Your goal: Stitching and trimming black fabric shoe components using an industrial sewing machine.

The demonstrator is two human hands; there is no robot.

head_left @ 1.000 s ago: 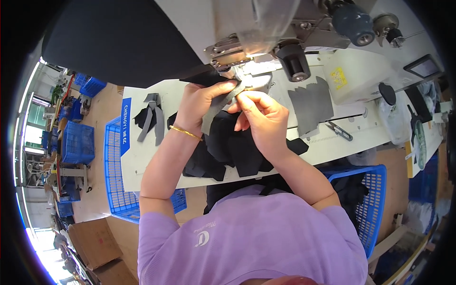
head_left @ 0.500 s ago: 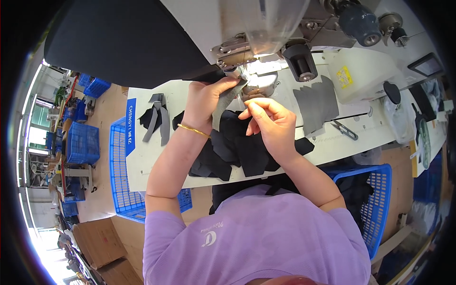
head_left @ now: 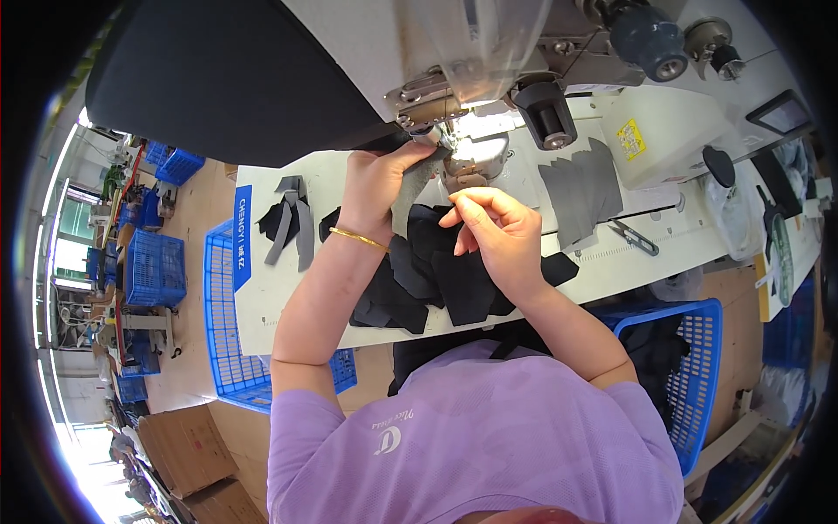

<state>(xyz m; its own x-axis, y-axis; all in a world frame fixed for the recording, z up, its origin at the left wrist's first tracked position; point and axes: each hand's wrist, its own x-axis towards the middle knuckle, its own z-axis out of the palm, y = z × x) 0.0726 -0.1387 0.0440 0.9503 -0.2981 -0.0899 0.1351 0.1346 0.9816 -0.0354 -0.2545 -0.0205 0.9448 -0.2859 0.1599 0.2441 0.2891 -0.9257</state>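
Observation:
At the lit needle area of the sewing machine point(head_left: 428, 109), my left hand point(head_left: 375, 183) pinches a grey fabric piece point(head_left: 419, 179) with thumb and fingers, right by the presser foot. A gold bangle circles that wrist. My right hand point(head_left: 496, 229) hovers to the right, over a heap of black fabric pieces point(head_left: 463, 293), its thumb and index finger pressed together. Whatever is between those fingertips, if anything, is too small to make out. The large black fabric point(head_left: 236, 83) at the upper left reaches toward the needle, its near end partly behind my left hand.
Grey fabric pieces point(head_left: 583, 188) lie fanned on the white table point(head_left: 690, 240), with thread snips point(head_left: 635, 237) beside them. Grey and black strips point(head_left: 288, 223) lie at the left. Blue baskets flank the table, one left point(head_left: 220, 306), one right point(head_left: 698, 384). Cardboard boxes point(head_left: 188, 450) stand lower left.
My hands hold nearly the same places. The right hand has dropped very slightly, and the view has shifted a little. The grey fabric stays pinched in my left hand.

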